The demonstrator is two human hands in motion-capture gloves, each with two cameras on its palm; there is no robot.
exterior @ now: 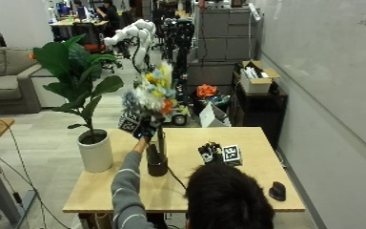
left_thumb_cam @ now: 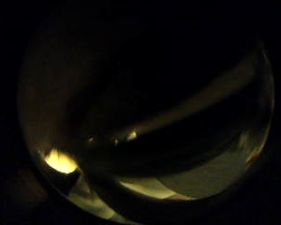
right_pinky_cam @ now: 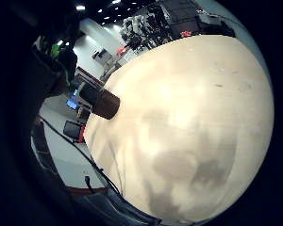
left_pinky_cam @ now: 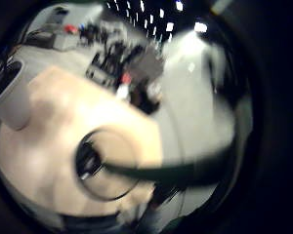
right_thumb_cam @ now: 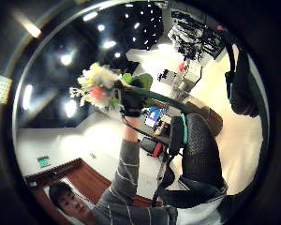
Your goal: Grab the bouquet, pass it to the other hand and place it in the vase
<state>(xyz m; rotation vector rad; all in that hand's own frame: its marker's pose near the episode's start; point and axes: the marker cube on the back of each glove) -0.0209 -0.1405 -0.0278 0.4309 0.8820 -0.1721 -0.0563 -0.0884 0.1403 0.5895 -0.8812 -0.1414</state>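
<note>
Person's head sat low centre of frame; beyond it we saw left hand (exterior: 143, 128), fingers curled round the bouquet (exterior: 150, 93) stems, held above the dark vase (exterior: 157, 162) mid-bench. Right hand (exterior: 209, 152) rested w/ fingers relaxed. Risk, we judged: stems missing vase mouth, tipping it.

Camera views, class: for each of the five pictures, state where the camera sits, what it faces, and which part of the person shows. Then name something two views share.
Outside view: above, behind the head; faces table, left hand holding bouquet above vase; right hand.
Left little-finger palm: faces table, white planter; no body.
Left thumb palm: dark, indistinct.
Right little-finger palm: faces table, vase; no body.
Right thumb palm: faces raised bouquet, gloved hand, sleeve.
Shared: bouquet.
</note>
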